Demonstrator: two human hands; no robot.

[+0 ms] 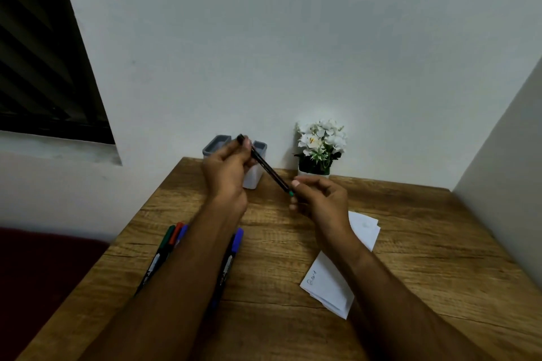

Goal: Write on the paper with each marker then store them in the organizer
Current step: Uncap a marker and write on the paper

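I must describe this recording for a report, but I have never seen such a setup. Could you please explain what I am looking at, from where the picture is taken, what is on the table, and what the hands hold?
There is no machine here. A person wears a camera on the head, and it looks forward and down, so you see that person's own two arms.

The left hand and the right hand both hold one dark marker, each at one end; green shows at the right hand's end.

On the wooden table lie white paper with a little writing, and more markers near the left arm. At the back, by the wall, stand a grey-and-white organizer and a small pot of white flowers.
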